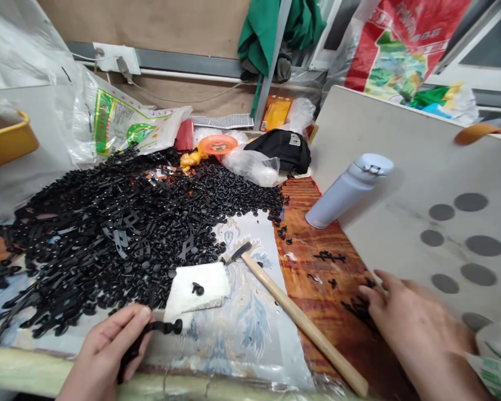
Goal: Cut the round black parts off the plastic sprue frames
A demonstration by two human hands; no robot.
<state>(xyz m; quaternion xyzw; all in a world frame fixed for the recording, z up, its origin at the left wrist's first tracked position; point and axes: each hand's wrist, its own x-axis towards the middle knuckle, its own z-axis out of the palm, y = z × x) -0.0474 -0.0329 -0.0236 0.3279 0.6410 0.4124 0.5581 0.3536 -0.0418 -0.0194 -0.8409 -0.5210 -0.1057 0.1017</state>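
My left hand (112, 348) is closed around black plastic strap-like parts (165, 327), with a knobbed end sticking out to the right. Beside it, a folded white pad (183, 283) lies on the table with one small black plastic piece (197, 289) on top. A hammer (290, 303) with a wooden handle rests right of the pad, its head near the pad's corner. My right hand (417, 328), slightly blurred, reaches over a small cluster of black parts (357, 312) at the right, thumb and forefinger apart. Whether it touches them I cannot tell.
A large heap of black plastic parts (121, 223) covers the left and middle of the table. A light blue bottle (346, 192) stands by the grey board (401, 184) at right. Behind the heap are a black bag (281, 149) and an orange dish (217, 145).
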